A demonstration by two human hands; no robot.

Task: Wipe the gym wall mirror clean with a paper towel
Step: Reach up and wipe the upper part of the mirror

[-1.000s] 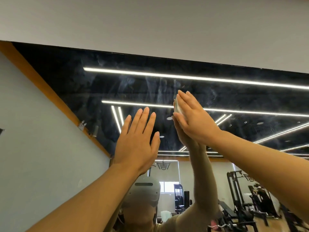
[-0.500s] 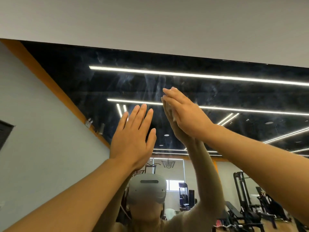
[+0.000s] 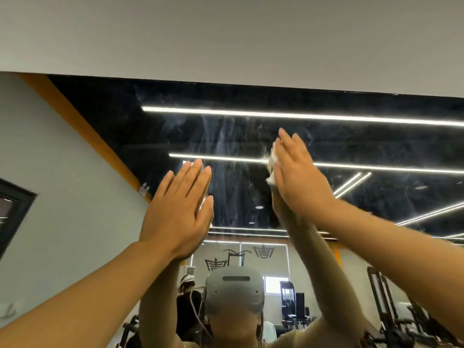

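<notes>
Both arms are raised against the upper part of the wall mirror (image 3: pixel 251 136), whose top edge meets a plain grey wall (image 3: pixel 226 33) above.

The left hand (image 3: pixel 179 209) lies flat on the glass, fingers straight and close together, holding nothing. The right hand (image 3: pixel 298 177) is also flat, fingers straight and pointing upward, pressing a white paper towel (image 3: pixel 272 164) against the glass. Only a crumpled edge of the towel shows at the left side of the palm; the rest is hidden behind the hand. The two hands are apart, the right one higher.

Pale vertical streaks (image 3: pixel 226 146) and hazy smears mark the glass between and above the hands, most visible against the dark reflected ceiling. Reflected strip lights (image 3: pixel 326 116) run across that area.

Lower in the mirror appear the reflections of both forearms and of the person's grey headset (image 3: pixel 234 290), which cover much of the central lower glass. To the right stand reflected gym machines (image 3: pixel 381 297). To the left, a pale wall with an orange band (image 3: pixel 82 126) is seen, along with the corner of a dark frame (image 3: pixel 15 209) at the picture's edge. The real forearms cross the lower corners of the view and block what lies behind them.
</notes>
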